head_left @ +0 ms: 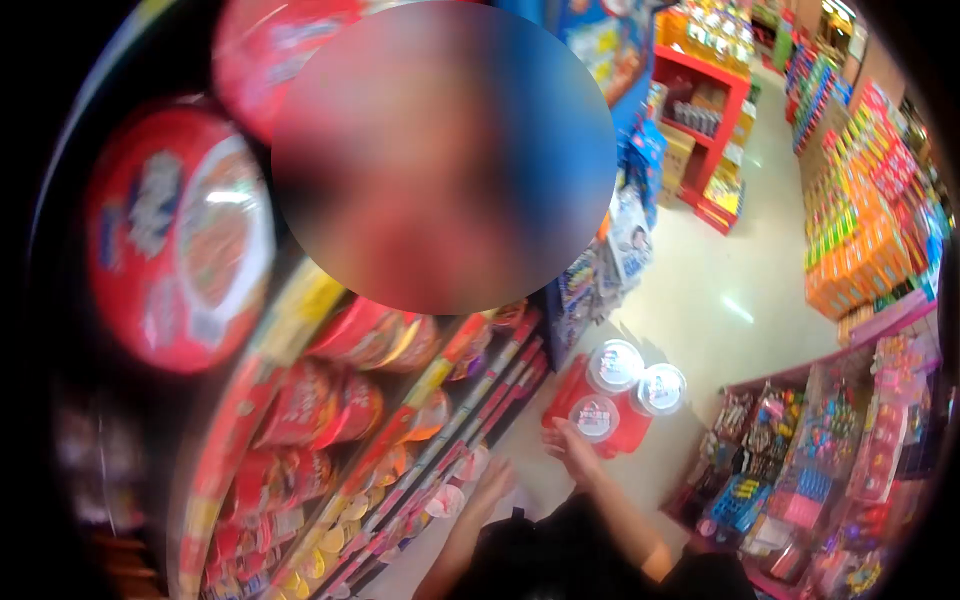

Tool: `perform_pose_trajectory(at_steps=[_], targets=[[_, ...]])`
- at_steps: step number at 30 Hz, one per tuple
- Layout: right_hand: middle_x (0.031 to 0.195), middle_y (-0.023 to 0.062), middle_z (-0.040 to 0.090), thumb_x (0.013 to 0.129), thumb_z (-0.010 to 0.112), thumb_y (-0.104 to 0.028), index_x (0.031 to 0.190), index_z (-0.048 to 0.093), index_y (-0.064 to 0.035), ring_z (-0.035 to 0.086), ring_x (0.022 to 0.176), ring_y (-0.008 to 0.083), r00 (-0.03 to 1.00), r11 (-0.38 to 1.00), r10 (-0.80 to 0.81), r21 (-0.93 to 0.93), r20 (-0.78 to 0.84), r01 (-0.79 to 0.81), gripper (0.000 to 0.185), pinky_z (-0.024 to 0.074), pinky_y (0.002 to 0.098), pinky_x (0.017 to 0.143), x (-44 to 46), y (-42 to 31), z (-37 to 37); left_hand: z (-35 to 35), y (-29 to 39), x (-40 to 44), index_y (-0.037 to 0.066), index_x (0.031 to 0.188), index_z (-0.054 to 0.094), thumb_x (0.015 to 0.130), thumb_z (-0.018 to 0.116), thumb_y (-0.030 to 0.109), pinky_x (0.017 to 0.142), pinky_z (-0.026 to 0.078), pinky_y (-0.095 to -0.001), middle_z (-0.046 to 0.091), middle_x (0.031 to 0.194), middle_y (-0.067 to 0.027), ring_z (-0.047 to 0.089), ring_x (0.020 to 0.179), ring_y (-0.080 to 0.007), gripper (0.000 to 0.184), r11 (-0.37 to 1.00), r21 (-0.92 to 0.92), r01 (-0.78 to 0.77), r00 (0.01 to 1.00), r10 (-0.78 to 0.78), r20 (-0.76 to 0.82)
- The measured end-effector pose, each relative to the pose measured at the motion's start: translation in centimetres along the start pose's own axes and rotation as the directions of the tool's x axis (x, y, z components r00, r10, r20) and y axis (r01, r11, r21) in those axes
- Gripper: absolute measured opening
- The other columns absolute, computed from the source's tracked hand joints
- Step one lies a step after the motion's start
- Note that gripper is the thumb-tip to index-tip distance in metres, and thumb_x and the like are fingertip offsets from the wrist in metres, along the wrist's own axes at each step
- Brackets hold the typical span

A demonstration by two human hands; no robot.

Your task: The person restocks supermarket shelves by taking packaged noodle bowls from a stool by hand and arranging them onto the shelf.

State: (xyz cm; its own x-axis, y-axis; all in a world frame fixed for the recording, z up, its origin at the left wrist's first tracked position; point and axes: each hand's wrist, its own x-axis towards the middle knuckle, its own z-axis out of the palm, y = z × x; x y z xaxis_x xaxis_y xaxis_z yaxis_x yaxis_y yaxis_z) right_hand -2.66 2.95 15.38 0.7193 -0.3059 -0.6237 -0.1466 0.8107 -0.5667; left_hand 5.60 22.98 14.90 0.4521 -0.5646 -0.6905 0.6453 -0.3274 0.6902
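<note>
My right hand (574,453) reaches forward with its fingers stretched out, right beside a round tub with a pale printed lid (595,417). I cannot tell whether the fingertips touch it. Two more tubs with shiny lids, one behind (613,366) and one to the right (661,388), stand close to it. Bright red surfaces (630,428) show under and around the lids; whether they are the tubs' sides or a support is unclear. My left hand (490,485) is lower and to the left, somewhat blurred, fingers extended and holding nothing, nearest the lower shelves.
At left, tilted shelves hold red noodle bowls (350,405) and a large red bowl package (180,235). A blurred oval covers the upper middle. Sweets racks (760,460) and stacked orange boxes (862,262) line the right. A red display shelf (716,150) stands farther along the pale floor (735,270).
</note>
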Motion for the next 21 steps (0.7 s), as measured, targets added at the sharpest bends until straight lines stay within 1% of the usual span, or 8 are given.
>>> perform_pose_trajectory(at_steps=[5, 10, 11, 14, 16, 18, 20, 21], targets=[[0.106, 0.006, 0.059, 0.096, 0.049, -0.023, 0.124, 0.046, -0.0082, 0.055, 0.1, 0.015, 0.949, 0.984, -0.145, -0.064, 0.28, 0.169, 0.032, 0.044, 0.0305, 0.086, -5.9, -3.6, 9.9, -0.2, 11.7, -12.0, 0.004, 0.143, 0.02, 0.096, 0.049, 0.032, 0.103, 0.036, -0.04, 0.038, 0.138, -0.0167, 0.045, 0.123, -0.0277, 0.062, 0.929, -0.041, -0.368, 0.92, 0.37, 0.127], [0.109, 0.0059, 0.057, 0.094, 0.052, -0.015, 0.124, 0.046, -0.0041, 0.054, 0.101, 0.0135, 0.778, 0.858, -0.263, -0.23, 0.571, 0.459, 0.033, 0.0435, 0.0277, 0.086, -13.0, -6.7, 20.4, -3.4, 15.8, -21.3, 0.003, 0.141, 0.023, 0.094, 0.052, 0.031, 0.103, 0.035, -0.0404, 0.038, 0.138, -0.0163, 0.043, 0.124, -0.0264, 0.062, 0.722, -0.067, -0.689, 0.718, 0.692, 0.076], [0.109, 0.0059, 0.056, 0.092, 0.054, -0.012, 0.124, 0.046, -0.0032, 0.053, 0.101, 0.0129, 0.753, 0.829, -0.271, -0.252, 0.599, 0.499, 0.034, 0.0427, 0.0266, 0.087, -14.8, -7.1, 22.7, -4.0, 16.9, -24.2, 0.001, 0.139, 0.027, 0.093, 0.054, 0.019, 0.103, 0.035, -0.0355, 0.043, 0.133, -0.0124, 0.045, 0.121, -0.0235, 0.057, 0.68, -0.091, -0.728, 0.679, 0.733, 0.041], [0.109, 0.0053, 0.055, 0.09, 0.058, -0.01, 0.122, 0.048, -0.0029, 0.052, 0.102, 0.0122, 0.594, 0.75, -0.291, -0.206, 0.75, 0.628, 0.035, 0.0419, 0.0262, 0.087, -18.8, -9.3, 27.6, -6.4, 19.8, -30.4, -0.001, 0.135, 0.033, 0.091, 0.057, 0.025, 0.1, 0.038, -0.0366, 0.047, 0.128, -0.0133, 0.049, 0.118, -0.0241, 0.056, 0.418, 0.067, -0.906, 0.418, 0.908, -0.009], [0.107, 0.0056, 0.055, 0.088, 0.059, -0.008, 0.12, 0.049, -0.002, 0.052, 0.1, 0.0118, 0.418, 0.609, -0.33, -0.148, 0.846, 0.779, 0.034, 0.0425, 0.0269, 0.087, -21.4, -11.2, 32.0, -7.5, 22.4, -34.7, -0.001, 0.13, 0.039, 0.089, 0.06, 0.029, 0.096, 0.042, -0.0365, 0.052, 0.122, -0.0138, 0.054, 0.111, -0.0237, 0.055, 0.224, 0.217, -0.95, 0.199, 0.971, -0.131], [0.1, 0.0056, 0.058, 0.088, 0.059, -0.008, 0.118, 0.051, -0.0002, 0.054, 0.095, 0.0116, 0.315, 0.531, -0.318, -0.107, 0.894, 0.841, 0.031, 0.0436, 0.027, 0.085, -23.2, -12.0, 36.4, -9.6, 24.6, -38.2, -0.001, 0.128, 0.042, 0.09, 0.059, 0.034, 0.09, 0.046, -0.0351, 0.055, 0.117, -0.0139, 0.057, 0.104, -0.0218, 0.054, 0.04, 0.387, -0.921, -0.053, 0.972, -0.228], [0.098, 0.0041, 0.057, 0.089, 0.061, -0.013, 0.118, 0.05, 0.0001, 0.053, 0.092, 0.0093, 0.259, 0.547, -0.273, -0.072, 0.927, 0.834, 0.034, 0.0445, 0.0246, 0.078, -24.8, -12.3, 41.1, -11.7, 26.9, -41.7, 0.001, 0.128, 0.042, 0.091, 0.053, 0.041, 0.085, 0.045, -0.0347, 0.053, 0.121, -0.0131, 0.054, 0.108, -0.022, 0.056, -0.025, 0.574, -0.819, -0.235, 0.926, -0.296], [0.097, 0.004, 0.057, 0.089, 0.061, -0.016, 0.119, 0.049, 0.0003, 0.053, 0.091, 0.0089, 0.238, 0.51, -0.262, -0.075, 0.935, 0.857, 0.036, 0.0449, 0.0245, 0.077, -25.5, -12.4, 43.4, -12.8, 28.2, -43.1, 0.001, 0.128, 0.043, 0.092, 0.051, 0.039, 0.086, 0.044, -0.0346, 0.052, 0.123, -0.0119, 0.052, 0.111, -0.021, 0.052, -0.011, 0.586, -0.81, -0.262, 0.901, -0.346]])
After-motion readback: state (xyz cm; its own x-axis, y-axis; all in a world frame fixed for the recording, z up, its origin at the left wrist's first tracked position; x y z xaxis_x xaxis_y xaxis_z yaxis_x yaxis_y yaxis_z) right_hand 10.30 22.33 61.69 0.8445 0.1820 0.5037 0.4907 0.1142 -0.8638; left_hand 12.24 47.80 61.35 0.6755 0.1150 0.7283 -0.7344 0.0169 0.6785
